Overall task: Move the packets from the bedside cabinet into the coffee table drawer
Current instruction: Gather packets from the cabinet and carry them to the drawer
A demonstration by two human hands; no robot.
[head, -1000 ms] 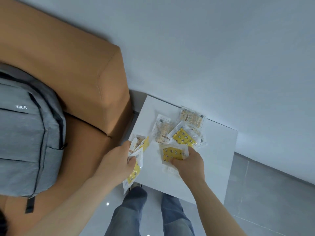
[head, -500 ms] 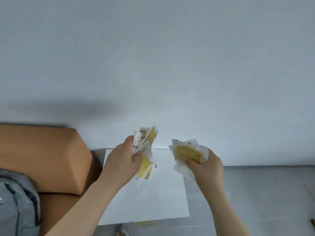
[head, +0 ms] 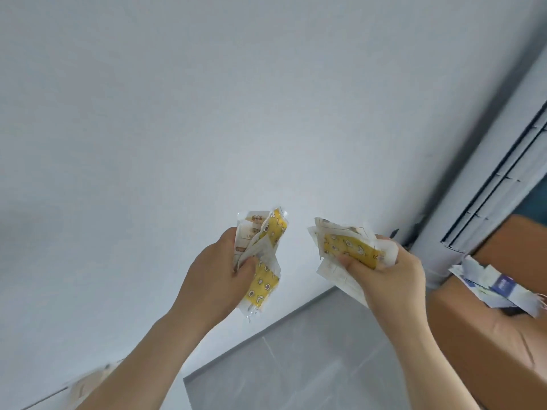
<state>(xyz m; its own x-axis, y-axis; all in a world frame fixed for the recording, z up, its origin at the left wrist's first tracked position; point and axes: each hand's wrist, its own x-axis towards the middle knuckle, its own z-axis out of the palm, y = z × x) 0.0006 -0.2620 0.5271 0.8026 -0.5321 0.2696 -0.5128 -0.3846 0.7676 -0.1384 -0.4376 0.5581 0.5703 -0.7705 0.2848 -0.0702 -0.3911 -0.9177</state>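
My left hand (head: 217,272) grips a bunch of white and yellow packets (head: 262,253) that stick up above the fingers and hang down below them. My right hand (head: 390,273) grips a second bunch of packets (head: 347,247), a yellow one on top and white ones under it. Both hands are raised in front of a plain white wall, a short gap between them. Neither the bedside cabinet nor the coffee table shows in this view.
Grey floor tiles (head: 310,359) lie below the hands. A tan upholstered piece (head: 488,329) stands at the right with blue and white papers (head: 503,287) on it. A grey window or door frame (head: 485,184) runs up the right side.
The view has swung right and up: the white cabinet top and the tan seat at the left have left the frame. Both hands still hold their packets, carried along with the turn.
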